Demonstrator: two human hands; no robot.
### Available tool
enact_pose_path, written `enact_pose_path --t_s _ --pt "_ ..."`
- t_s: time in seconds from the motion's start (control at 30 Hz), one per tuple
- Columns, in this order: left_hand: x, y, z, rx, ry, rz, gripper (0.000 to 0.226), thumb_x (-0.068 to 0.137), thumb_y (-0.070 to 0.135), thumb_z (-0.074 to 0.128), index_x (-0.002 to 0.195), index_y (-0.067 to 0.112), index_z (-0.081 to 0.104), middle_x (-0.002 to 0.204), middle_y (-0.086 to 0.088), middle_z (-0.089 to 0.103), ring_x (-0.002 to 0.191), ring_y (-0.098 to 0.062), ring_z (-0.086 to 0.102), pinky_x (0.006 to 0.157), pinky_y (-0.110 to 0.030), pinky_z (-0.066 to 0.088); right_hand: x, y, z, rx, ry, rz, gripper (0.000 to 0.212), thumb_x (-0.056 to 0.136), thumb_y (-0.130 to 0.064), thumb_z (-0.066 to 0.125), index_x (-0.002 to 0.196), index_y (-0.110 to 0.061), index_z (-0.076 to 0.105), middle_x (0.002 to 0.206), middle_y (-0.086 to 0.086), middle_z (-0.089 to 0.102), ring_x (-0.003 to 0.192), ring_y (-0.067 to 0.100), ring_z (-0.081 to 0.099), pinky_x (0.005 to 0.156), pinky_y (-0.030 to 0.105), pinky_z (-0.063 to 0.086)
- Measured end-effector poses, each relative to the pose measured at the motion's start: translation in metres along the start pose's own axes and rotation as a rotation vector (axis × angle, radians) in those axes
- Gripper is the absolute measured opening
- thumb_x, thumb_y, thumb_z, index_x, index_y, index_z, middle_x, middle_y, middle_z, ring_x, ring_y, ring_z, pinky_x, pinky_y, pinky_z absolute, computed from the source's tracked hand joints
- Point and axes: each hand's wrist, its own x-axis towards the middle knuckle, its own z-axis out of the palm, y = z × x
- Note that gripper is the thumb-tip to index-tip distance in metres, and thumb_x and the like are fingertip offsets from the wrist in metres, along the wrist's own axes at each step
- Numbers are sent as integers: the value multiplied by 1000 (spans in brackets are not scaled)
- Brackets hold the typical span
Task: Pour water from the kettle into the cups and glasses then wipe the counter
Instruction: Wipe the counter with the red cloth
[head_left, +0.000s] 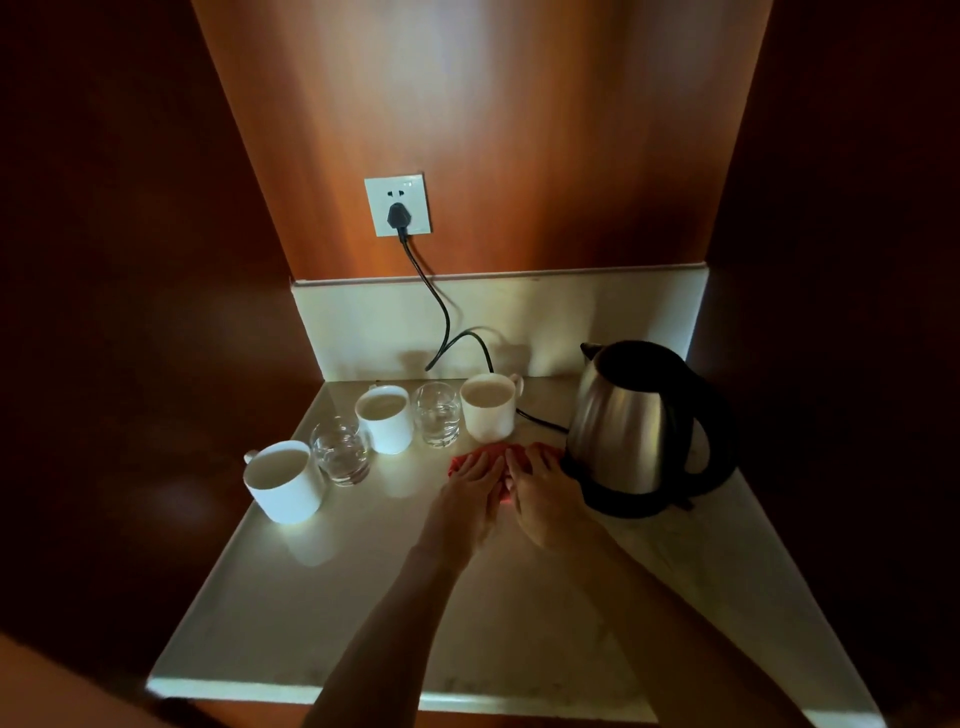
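A steel kettle (631, 421) with a black handle sits on its base at the right of the pale counter (374, 613). Three white cups (283, 480) (384, 423) (488, 408) and two clear glasses (342, 451) (438, 414) stand in a curved row at the left and back, all holding liquid. A red cloth (462, 460) lies in front of the right cup. My left hand (470, 491) and my right hand (540, 493) press flat on it side by side, fingers straight.
A black cord (441, 322) runs from the wall socket (397, 205) down behind the cups to the kettle base. Wooden panels close in the nook on both sides. The counter's front edge (363, 696) is near me.
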Motion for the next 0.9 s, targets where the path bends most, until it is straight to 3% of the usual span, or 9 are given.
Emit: enact_pose_path --t_s 0.27,0.43,0.7,0.8,0.9 --pt "-27 18 -6 35 -14 -64 43 102 29 44 143 17 46 149 -2 45 142 -19 36 115 -35 32 -28 1 16 -28 71 -44 58 112 -35 34 165 -17 16 169 11 20 155 33 17 123 43 25" --pt "-63 43 -17 13 -9 -63 42 100 24 50 139 11 52 145 -8 49 139 -25 40 117 -39 29 -66 -4 21 4 99 -66 55 112 -31 33 164 -16 22 168 15 26 154 33 22 127 43 13" --pt "-126 73 -33 37 -8 -54 43 100 31 46 141 17 50 147 -1 48 141 -17 37 120 -27 20 -136 -19 27 33 110 -97 56 112 -38 32 164 -19 25 168 11 28 153 34 23 124 44 24" --pt "-144 78 -46 27 5 -52 41 98 28 50 138 18 54 143 1 52 138 -14 40 119 -21 18 -154 -31 25 50 118 -95 54 111 -38 35 161 -17 33 164 11 35 149 36 29 121 43 31" --pt "-160 66 -63 50 -17 -33 41 96 29 49 136 23 56 141 5 53 138 -9 41 117 -28 28 -168 -53 20 62 149 -120 50 107 -32 50 151 -10 50 150 17 52 138 43 45 114 49 41"
